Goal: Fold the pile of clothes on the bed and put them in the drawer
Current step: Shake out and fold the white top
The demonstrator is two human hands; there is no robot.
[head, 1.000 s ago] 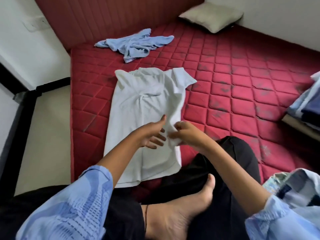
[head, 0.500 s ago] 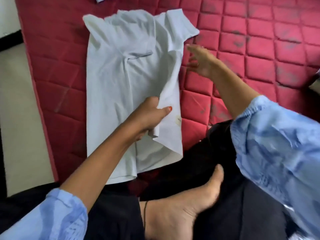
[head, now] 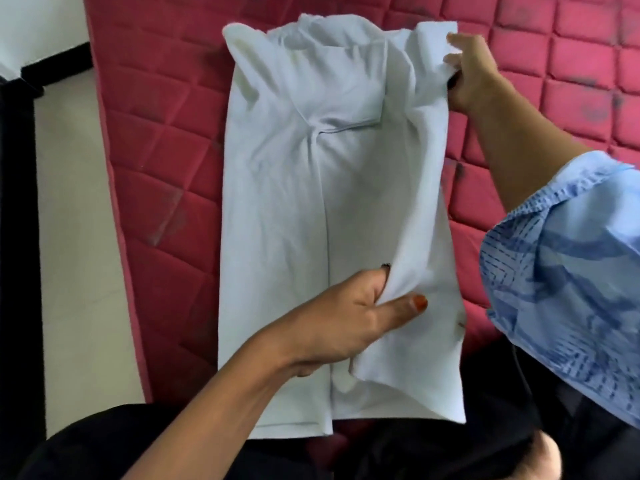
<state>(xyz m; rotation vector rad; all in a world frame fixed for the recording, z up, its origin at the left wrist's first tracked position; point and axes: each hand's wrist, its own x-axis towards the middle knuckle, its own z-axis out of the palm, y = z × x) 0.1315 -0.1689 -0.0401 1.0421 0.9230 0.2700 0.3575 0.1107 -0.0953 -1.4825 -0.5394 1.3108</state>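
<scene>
A white T-shirt (head: 304, 202) lies lengthwise on the red quilted mattress (head: 166, 161), collar end far from me. My left hand (head: 349, 320) pinches a fold of the shirt's right side near the hem, thumb on top. At the far end my right hand (head: 471, 71) grips the shirt's right sleeve and shoulder edge. The right side of the shirt is lifted slightly off the mattress between the two hands.
The mattress edge runs along the left, with pale floor (head: 79, 271) beside it and a dark frame (head: 17, 237) at the far left. My black trousers (head: 450, 445) fill the bottom of the view. More mattress shows to the right.
My right hand has reached to the shirt's right sleeve and taken hold of it. My left hand keeps its pinch near the hem. The view has moved closer over the shirt.
</scene>
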